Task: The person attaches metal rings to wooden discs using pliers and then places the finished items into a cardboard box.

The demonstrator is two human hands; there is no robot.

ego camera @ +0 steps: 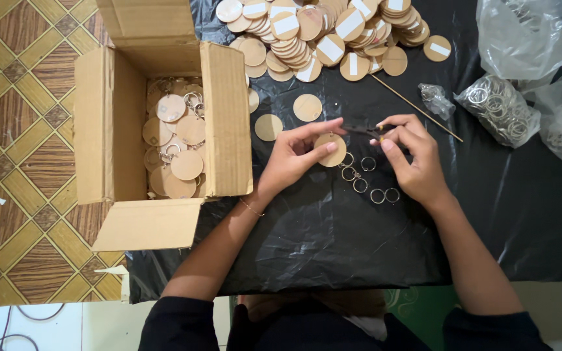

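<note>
Seen from overhead, a person seated at a sheet of black plastic (333, 240) works with both hands. Their left hand (291, 162) pinches a round wooden disc (332, 149) between thumb and fingers, holding it just above the sheet. Their right hand (414, 159) is closed around small dark-handled pliers (367, 132), whose tips meet the disc's upper edge; whether a ring is caught in the tips is hard to tell at this size. Loose metal split rings (365, 179) lie on the plastic just below the disc, between the two hands. Two bare discs (287, 117) rest near the left hand, and a large heap of wooden discs (323, 32), many with white strips, fills the top of the sheet. A thin wooden stick (417, 107) lies slantwise beyond the right hand. At right, a clear bag of rings (499, 107) sits beside crumpled plastic bags. At left, an open cardboard box (226, 123) on the patterned floor holds discs already fitted with rings.
</note>
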